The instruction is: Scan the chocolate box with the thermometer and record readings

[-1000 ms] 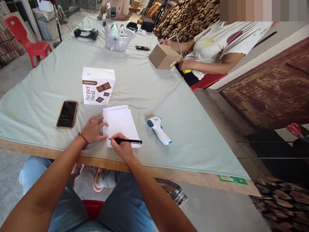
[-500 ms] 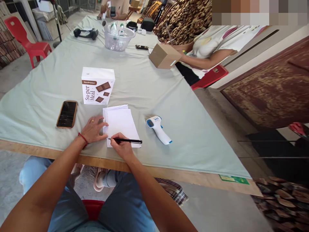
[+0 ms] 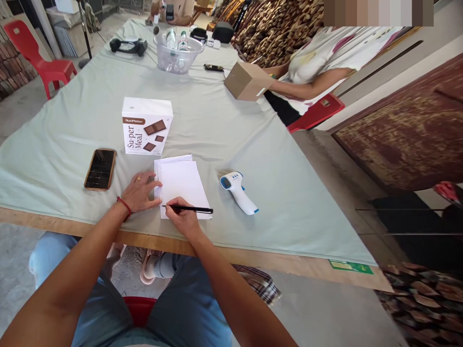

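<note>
Black pen (image 3: 191, 209) in right hand (image 3: 184, 219), tip on notepad (image 3: 181, 185) btm-left corner.

A white food box (image 3: 146, 126) stands on the desk (image 3: 275, 183), past the left grip. A phone (image 3: 100, 168) lies just left of it. A thermometer (image 3: 238, 192) lies right of the right grip. Far off sit a clear bowl (image 3: 178, 56) and a brown box (image 3: 247, 81).

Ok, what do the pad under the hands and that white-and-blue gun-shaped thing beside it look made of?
The notepad looks like plain matte white paper: thin sheets and a perforated left edge under the left hand. The thermometer looks like moulded plastic, smooth and slightly glossy, white with blue trim. The pen in the right hand is probably black plastic.
</note>
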Demonstrator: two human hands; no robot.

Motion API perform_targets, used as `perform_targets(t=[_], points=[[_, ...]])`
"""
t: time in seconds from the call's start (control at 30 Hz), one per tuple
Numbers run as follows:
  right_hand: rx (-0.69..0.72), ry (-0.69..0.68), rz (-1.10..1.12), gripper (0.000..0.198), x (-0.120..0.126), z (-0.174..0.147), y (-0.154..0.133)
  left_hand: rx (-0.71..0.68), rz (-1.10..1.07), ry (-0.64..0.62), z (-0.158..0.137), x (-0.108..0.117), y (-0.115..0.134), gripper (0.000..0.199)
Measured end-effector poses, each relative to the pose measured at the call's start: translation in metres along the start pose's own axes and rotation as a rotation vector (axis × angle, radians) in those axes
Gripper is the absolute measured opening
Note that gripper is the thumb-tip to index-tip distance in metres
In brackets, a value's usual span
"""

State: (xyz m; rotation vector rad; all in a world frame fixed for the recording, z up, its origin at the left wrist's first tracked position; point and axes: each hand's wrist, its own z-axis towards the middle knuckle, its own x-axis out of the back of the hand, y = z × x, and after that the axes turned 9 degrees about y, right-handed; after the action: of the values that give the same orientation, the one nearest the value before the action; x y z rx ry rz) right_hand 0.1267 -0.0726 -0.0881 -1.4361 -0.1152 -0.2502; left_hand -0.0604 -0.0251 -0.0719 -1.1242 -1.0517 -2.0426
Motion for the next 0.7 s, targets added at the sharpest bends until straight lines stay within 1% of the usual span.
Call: perform_targets(t=[0.47, 0.7], points=[[0.024, 0.003, -0.014, 0.011, -0.0008, -0.001, -0.0003, 0.012, -0.006, 0.003, 0.0007, 0.001, 0.0021, 0.047], [0.013, 0.001, -0.017, 0.01, -0.001, -0.0008, 0.0019, 0.006, 0.005, 0.006, 0.0007, 0.001, 0.0022, 0.046]])
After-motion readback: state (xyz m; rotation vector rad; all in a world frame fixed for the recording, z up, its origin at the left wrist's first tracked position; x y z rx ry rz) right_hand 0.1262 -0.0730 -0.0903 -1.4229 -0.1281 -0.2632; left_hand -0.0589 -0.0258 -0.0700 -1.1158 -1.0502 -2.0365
